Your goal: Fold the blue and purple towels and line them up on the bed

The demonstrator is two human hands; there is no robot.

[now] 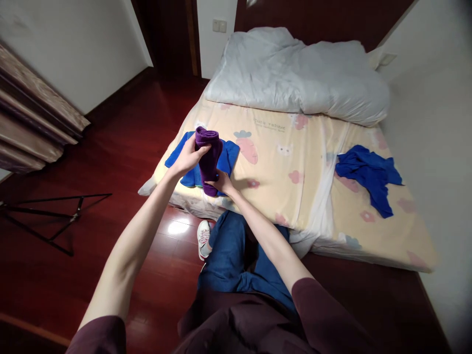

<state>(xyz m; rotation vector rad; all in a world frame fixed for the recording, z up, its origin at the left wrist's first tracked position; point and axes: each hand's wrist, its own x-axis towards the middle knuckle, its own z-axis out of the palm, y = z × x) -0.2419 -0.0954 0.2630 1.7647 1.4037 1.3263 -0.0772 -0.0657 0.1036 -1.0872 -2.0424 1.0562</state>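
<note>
A rolled purple cloth (209,164), possibly a towel or a garment, is held up in front of me above the bed's near left corner. My left hand (191,155) grips its upper part, with the thumb across the front. Lower down, my right hand (220,182) is closed around the other end. Behind and below the roll, a blue garment (229,156) lies spread on the bed, partly hidden by the roll and my hands. Farther right on the bed rests a second, crumpled blue cloth (368,172), apart from both hands.
The bed (280,172) has a pale yellow printed sheet. A bundled grey-white quilt (295,73) lies at its far end. Black tripod legs (73,216) stand on the dark red floor at left, near a curtain (33,118). A white wall borders the right side.
</note>
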